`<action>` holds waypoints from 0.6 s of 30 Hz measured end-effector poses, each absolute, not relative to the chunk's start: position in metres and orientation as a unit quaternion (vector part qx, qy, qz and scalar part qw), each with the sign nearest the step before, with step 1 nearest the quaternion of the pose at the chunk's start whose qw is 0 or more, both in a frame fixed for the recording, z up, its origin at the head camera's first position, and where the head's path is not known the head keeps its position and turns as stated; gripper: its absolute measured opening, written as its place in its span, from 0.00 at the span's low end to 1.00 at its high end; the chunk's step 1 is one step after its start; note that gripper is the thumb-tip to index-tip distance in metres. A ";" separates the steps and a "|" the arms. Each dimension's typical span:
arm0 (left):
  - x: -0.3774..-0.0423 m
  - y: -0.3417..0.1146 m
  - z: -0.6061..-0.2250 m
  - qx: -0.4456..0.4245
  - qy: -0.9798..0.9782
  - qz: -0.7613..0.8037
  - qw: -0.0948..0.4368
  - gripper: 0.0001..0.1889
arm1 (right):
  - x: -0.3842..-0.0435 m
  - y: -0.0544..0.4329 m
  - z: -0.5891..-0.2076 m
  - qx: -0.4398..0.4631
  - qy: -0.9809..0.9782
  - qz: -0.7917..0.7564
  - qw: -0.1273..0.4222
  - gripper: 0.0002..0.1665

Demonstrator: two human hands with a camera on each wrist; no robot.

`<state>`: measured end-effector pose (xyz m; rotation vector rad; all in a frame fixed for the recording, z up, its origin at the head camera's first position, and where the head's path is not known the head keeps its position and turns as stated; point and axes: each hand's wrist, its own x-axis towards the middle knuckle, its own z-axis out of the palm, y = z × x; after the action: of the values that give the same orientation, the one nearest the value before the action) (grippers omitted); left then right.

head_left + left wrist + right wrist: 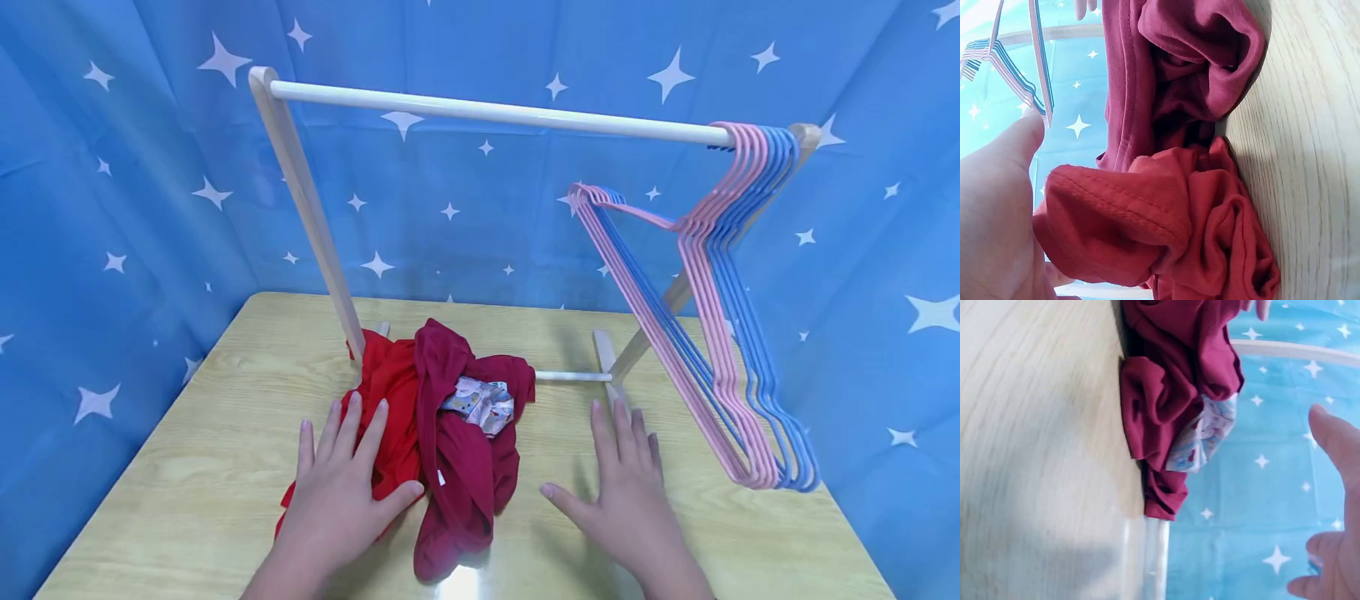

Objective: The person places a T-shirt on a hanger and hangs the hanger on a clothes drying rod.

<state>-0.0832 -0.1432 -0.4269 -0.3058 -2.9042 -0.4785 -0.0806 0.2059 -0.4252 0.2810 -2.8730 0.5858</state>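
A crumpled heap of cloth lies on the table, with a bright red garment (397, 408) on the left and a maroon garment (465, 467) on the right. A patch of light patterned fabric (483, 406) shows on top of the maroon one. My left hand (337, 492), fingers spread, is over the edge of the red garment (1116, 219); whether it touches the cloth I cannot tell. To the right of the heap, my right hand (626, 492) is held above the table with its fingers straight and nothing in them.
A wooden rack with a white top rail (487, 111) stands on the table (187, 467). Several pink hangers (708, 308) and blue hangers (757, 350) hang at the rail's right end. Behind is a blue curtain (480, 225) with white stars.
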 end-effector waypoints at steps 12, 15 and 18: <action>-0.082 -0.145 -0.425 -0.100 -0.977 -0.174 0.076 0.56 | -0.078 0.202 -0.422 0.107 -0.972 0.185 0.098 0.70; -0.082 -0.145 -0.426 -0.100 -0.976 -0.179 0.070 0.56 | -0.074 0.202 -0.415 0.102 -0.973 0.190 0.084 0.70; -0.082 -0.146 -0.427 -0.097 -0.976 -0.183 0.063 0.56 | -0.067 0.203 -0.404 0.092 -0.974 0.197 0.071 0.69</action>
<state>-0.0815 -0.1455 -0.4274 -0.2928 -2.9502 -0.5515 -0.0675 0.2029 -0.4036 0.2776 -2.9280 0.5919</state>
